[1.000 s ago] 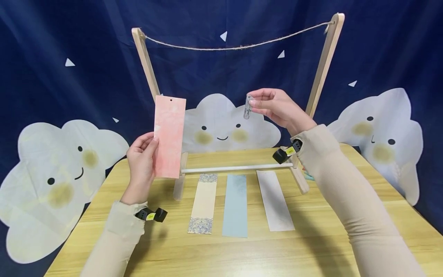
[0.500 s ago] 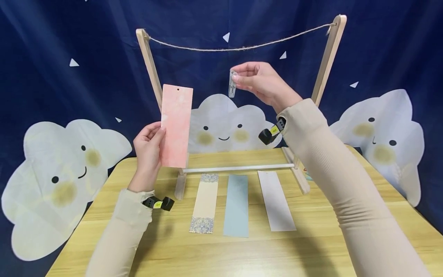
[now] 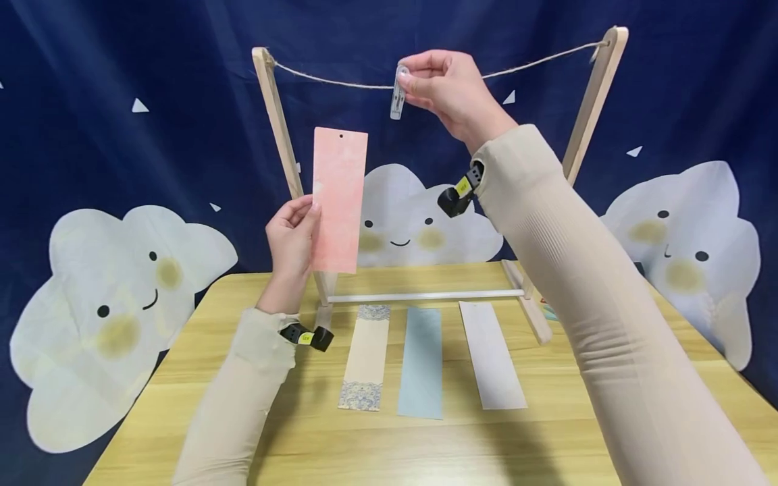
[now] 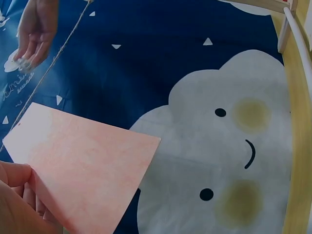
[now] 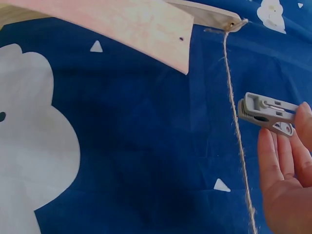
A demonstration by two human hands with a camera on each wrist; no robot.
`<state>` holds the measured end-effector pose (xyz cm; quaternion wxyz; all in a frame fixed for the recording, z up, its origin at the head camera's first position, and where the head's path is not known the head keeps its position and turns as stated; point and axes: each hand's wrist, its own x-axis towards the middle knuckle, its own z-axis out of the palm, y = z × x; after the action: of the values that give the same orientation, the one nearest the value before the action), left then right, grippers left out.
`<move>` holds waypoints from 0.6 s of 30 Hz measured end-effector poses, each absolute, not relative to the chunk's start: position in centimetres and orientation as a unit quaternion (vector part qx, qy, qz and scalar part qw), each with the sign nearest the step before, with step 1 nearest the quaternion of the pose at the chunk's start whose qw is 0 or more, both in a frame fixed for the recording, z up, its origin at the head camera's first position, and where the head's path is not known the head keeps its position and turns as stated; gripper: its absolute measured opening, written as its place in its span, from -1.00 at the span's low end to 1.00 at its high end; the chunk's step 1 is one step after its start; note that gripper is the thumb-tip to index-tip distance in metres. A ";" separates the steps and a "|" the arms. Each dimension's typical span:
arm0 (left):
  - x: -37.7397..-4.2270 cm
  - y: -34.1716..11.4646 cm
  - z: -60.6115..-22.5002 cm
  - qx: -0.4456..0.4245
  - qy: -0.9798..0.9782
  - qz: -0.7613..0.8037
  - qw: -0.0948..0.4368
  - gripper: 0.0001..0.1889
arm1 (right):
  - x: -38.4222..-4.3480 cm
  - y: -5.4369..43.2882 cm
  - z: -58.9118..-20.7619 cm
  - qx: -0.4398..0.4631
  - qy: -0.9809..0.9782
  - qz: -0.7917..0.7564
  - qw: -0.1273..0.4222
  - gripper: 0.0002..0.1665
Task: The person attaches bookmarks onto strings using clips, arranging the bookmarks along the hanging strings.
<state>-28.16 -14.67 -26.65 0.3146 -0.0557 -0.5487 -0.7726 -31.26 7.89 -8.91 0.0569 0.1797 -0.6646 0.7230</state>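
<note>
My left hand (image 3: 293, 233) pinches the left edge of a pink paper bookmark (image 3: 339, 202) with a small hole near its top. The bookmark is held upright in the air, below the left part of a twine line (image 3: 340, 82). My right hand (image 3: 452, 88) pinches a grey clothespin (image 3: 398, 94) by its upper end, up at the height of the twine. In the right wrist view the clothespin (image 5: 268, 112) lies close to the twine (image 5: 236, 122), its tip near it; whether they touch I cannot tell. The bookmark and clothespin are apart.
The twine spans two wooden posts (image 3: 276, 121) of a stand joined by a white bar (image 3: 425, 295). On the wooden table (image 3: 243, 432) lie a cream patterned bookmark (image 3: 367, 354), a blue one (image 3: 421, 364) and a pale one (image 3: 492, 358). Behind hangs a dark blue cloud curtain (image 3: 182, 135).
My right hand has risen and shifted left with the clothespin, up to the twine. My left hand has moved up and to the right with the pink bookmark.
</note>
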 end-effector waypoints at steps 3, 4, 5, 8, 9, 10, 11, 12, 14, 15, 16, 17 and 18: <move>-28.6 -14.0 -26.5 -0.056 -0.547 -0.774 0.314 -0.86 | -31.6 7.5 -8.4 0.187 -0.670 0.713 0.086 -0.82; -28.7 -13.8 -26.4 -0.057 -0.546 -0.774 0.315 -0.86 | -31.7 7.3 -8.3 0.187 -0.670 0.712 0.094 -0.81; -28.8 -13.6 -26.4 -0.057 -0.544 -0.776 0.314 -0.86 | -31.9 7.1 -8.2 0.186 -0.669 0.712 0.102 -0.81; -29.2 -13.2 -26.4 -0.056 -0.536 -0.785 0.307 -0.85 | -32.1 6.6 -8.1 0.177 -0.668 0.712 0.122 -0.81; -29.2 -13.1 -26.3 -0.056 -0.534 -0.787 0.303 -0.85 | -32.2 6.4 -8.1 0.173 -0.665 0.715 0.129 -0.82; -29.3 -12.9 -26.3 -0.055 -0.531 -0.791 0.299 -0.84 | -32.2 6.3 -8.0 0.171 -0.662 0.717 0.135 -0.84; -29.3 -12.8 -26.3 -0.055 -0.528 -0.794 0.296 -0.83 | -32.2 6.2 -8.0 0.171 -0.661 0.717 0.143 -0.85; -29.3 -12.8 -26.2 -0.056 -0.529 -0.794 0.295 -0.84 | -32.2 6.1 -7.9 0.172 -0.659 0.716 0.150 -0.86; -29.3 -12.6 -26.1 -0.057 -0.529 -0.794 0.294 -0.86 | -32.2 5.9 -7.8 0.178 -0.655 0.716 0.166 -0.88; -29.3 -12.6 -26.1 -0.057 -0.530 -0.793 0.295 -0.87 | -32.2 5.8 -7.7 0.181 -0.652 0.716 0.172 -0.89; -29.3 -12.6 -26.0 -0.057 -0.531 -0.792 0.296 -0.88 | -32.2 5.6 -7.6 0.183 -0.649 0.717 0.176 -0.89; -29.3 -12.6 -25.9 -0.058 -0.532 -0.791 0.297 -0.89 | -32.2 5.5 -7.5 0.184 -0.647 0.718 0.180 -0.90; -29.3 -12.6 -25.9 -0.057 -0.533 -0.790 0.298 -0.89 | -32.2 5.3 -7.4 0.185 -0.643 0.720 0.182 -0.90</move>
<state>-29.28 -12.61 -25.87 0.2980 -0.0565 -0.5331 -0.7898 -32.17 5.34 -7.37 0.1818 0.1846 -0.6434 0.7203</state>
